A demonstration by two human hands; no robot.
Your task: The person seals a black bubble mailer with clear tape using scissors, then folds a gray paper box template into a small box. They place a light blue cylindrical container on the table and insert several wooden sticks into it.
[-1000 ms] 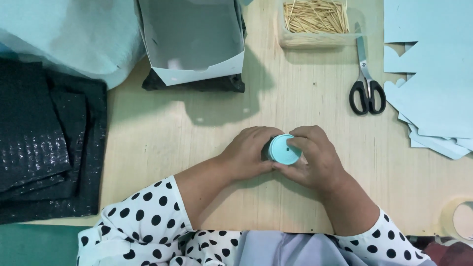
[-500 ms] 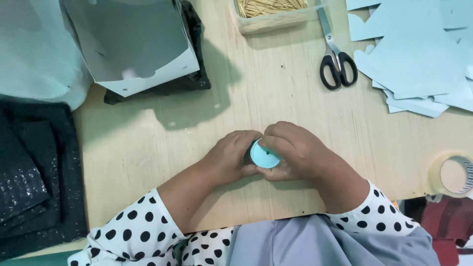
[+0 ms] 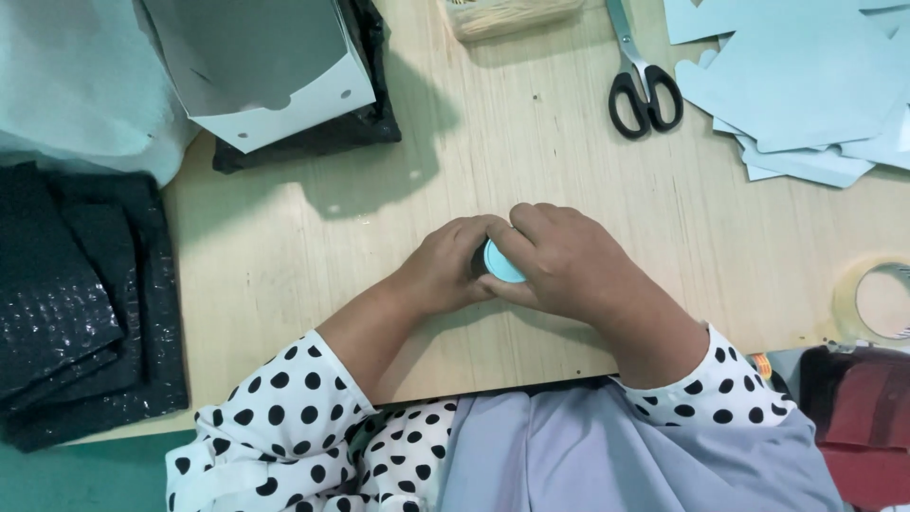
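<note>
Both hands, left hand (image 3: pixel 444 270) & right hand (image 3: pixel 569 270), wrapped tight around a small light-blue round piece (image 3: pixel 499 264) w/ scissors (image 3: pixel 643 87) lying well apart on the wooden table (image 3: pixel 284 246).

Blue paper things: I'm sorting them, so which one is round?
The small disc held between the left hand and right hand; the sheets at top right are flat, straight-edged cutouts.

A pale plywood table (image 3: pixel 284 275) fills the view under even light, casting soft shadows; a strip of green floor (image 3: pixel 76 474) shows beside it.
</note>
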